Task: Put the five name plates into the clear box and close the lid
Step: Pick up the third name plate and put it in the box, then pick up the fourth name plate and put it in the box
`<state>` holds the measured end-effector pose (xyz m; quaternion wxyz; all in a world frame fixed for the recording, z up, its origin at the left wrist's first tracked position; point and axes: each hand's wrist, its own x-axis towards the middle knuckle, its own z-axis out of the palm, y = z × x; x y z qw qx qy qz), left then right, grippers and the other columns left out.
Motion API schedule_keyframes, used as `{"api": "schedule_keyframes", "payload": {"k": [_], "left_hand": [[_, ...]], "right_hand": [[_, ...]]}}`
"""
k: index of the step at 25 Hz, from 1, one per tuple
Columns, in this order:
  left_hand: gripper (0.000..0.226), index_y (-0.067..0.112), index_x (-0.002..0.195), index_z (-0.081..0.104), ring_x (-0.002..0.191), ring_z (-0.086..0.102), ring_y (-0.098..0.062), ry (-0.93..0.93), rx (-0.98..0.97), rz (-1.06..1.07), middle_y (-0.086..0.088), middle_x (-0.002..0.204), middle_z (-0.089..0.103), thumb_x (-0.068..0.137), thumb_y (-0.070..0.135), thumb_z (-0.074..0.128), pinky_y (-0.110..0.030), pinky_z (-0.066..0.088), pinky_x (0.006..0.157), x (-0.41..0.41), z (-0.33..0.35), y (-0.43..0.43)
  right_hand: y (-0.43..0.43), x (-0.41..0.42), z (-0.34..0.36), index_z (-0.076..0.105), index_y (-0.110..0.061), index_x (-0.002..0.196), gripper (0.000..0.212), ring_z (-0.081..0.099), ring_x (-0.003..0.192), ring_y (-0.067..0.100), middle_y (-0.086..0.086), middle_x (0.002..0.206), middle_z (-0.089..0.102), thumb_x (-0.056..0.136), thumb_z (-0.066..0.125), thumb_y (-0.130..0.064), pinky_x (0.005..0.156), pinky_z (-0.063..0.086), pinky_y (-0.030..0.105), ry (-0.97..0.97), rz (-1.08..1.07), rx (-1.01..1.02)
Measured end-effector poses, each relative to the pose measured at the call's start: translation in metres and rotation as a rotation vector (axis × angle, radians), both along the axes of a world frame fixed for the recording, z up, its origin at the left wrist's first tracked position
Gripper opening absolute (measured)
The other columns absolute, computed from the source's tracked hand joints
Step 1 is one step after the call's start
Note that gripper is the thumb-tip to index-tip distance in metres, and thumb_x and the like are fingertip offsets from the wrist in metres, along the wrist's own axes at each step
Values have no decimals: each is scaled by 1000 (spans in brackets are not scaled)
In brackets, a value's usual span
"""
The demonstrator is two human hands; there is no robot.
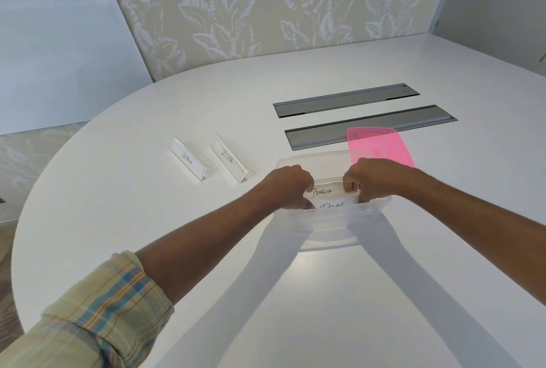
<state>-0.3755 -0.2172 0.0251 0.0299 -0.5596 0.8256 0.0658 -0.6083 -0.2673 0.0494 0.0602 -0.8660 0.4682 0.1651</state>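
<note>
White oval worktop (147, 234): both hands (288, 187) (362, 178) clamp the PENGUIN name plate (325, 191) inside the clear plastic box (325, 240). OSTRICH plate (189, 159), ZEBRA plate (232, 160) still out; pink lid (381, 146) off.

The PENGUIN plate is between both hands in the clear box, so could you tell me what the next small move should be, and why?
Probably let go of the PENGUIN plate: both the left hand and right hand hold its ends inside the clear box, behind another plate. Then reach for the ZEBRA plate, which stands outside with the OSTRICH plate.
</note>
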Motion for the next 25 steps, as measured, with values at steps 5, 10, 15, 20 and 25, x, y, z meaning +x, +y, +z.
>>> {"api": "schedule_keyframes", "payload": {"k": [5,10,15,20,25], "left_hand": [[30,27,114,76,100,71,-15,250,-120,-8,9,102,80,94,49,72,-36,57,86,28,33,15],[18,26,107,80,87,74,-13,356,-244,55,7,94,82,95,38,72,-35,59,82,90,56,26],[18,24,109,80,90,76,-11,362,-247,160,7,97,82,95,33,73,-37,60,85,170,57,29],[16,28,107,80,85,72,-2,414,-210,279,12,97,81,93,32,74,-32,61,84,250,45,30],[20,26,112,79,93,72,-5,414,-193,339,11,101,80,95,21,72,-33,60,90,312,29,17]], "right_hand": [[2,3,16,75,-32,107,33,69,92,16,-15,102,71,79,88,-44,77,56,33,-211,-124,-60],[18,41,45,75,-30,89,19,70,82,18,-13,84,73,88,77,-49,70,56,31,-392,-163,-345],[30,115,66,78,-23,87,18,68,80,22,-6,82,76,92,75,-40,73,58,36,-555,-138,-355],[32,204,61,79,-22,89,17,71,83,18,-5,85,77,90,78,-39,78,59,36,-672,-164,-222],[25,277,37,79,-20,98,20,72,87,21,-3,89,78,90,79,-38,81,60,37,-684,-172,-130]]}}
